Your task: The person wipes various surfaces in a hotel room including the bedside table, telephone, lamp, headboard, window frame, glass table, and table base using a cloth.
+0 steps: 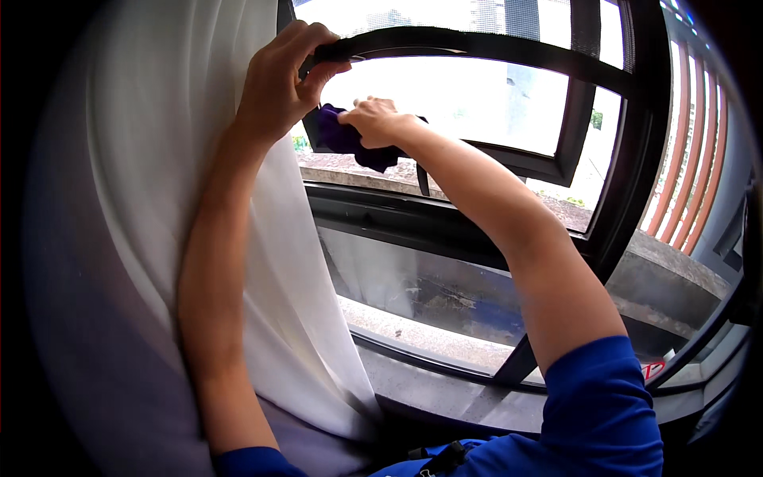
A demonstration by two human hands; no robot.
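My left hand is raised high at the upper left, its thumb and fingers closed round the black frame of a tilted window sash. Lower and to the right, my right hand holds a dark purple cloth at the lower left part of that sash. Part of the cloth hangs in folds below the fingers, and the palm side of this hand is hidden. A dark window handle points down just beneath my right wrist.
A long white curtain hangs on the left, against my left forearm. Below the sash run a thick black crossbar, a lower glass pane and a grey sill. Brown vertical slats stand outside at the right.
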